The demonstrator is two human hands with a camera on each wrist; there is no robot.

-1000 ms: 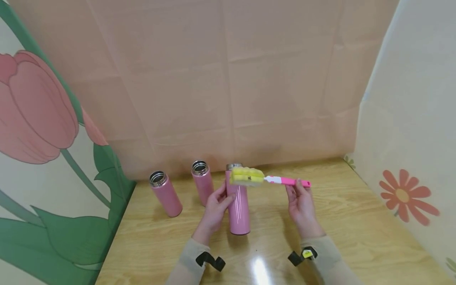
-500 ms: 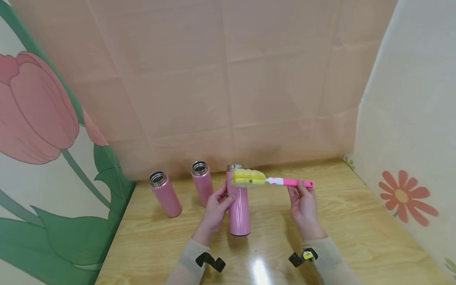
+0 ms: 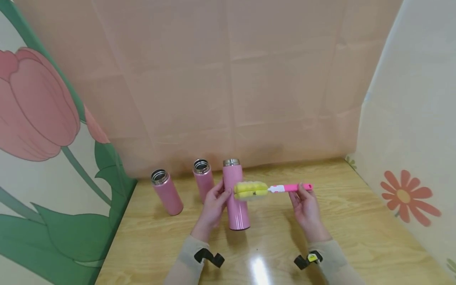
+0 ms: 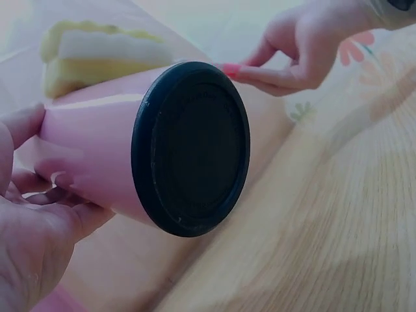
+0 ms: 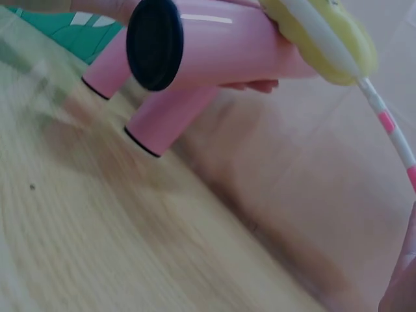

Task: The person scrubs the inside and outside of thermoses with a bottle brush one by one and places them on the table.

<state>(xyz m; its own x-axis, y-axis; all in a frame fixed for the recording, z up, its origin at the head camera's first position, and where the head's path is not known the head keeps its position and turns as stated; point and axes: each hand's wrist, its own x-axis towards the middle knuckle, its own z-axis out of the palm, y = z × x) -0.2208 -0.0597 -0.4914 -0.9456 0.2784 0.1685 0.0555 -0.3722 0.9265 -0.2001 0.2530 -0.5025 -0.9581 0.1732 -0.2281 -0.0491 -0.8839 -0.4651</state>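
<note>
My left hand (image 3: 215,204) grips a pink thermos bottle (image 3: 238,215) around its middle and holds it up off the table, its steel neck pointing away. The black base (image 4: 195,149) of that bottle faces the left wrist camera. In my right hand (image 3: 307,209), thumb and fingers pinch the pink end of a bottle brush (image 3: 292,187). Its yellow and white sponge head (image 3: 251,190) points left and overlaps the bottle's side in the head view. The right wrist view shows the sponge (image 5: 338,45) alongside the bottle, with the handle running down to my fingers.
Two more pink bottles stand uncapped at the left on the wooden table (image 3: 356,221): one at far left (image 3: 169,196), one (image 3: 204,184) just behind my left hand. A pink-beige sheet (image 3: 285,99) backs the table, and printed panels with flowers (image 3: 402,196) flank it.
The brush head has shifted down along the bottle and slightly right, turning a little about its handle. The held bottle has risen slightly, its neck now showing above the sponge. Both grips persist.
</note>
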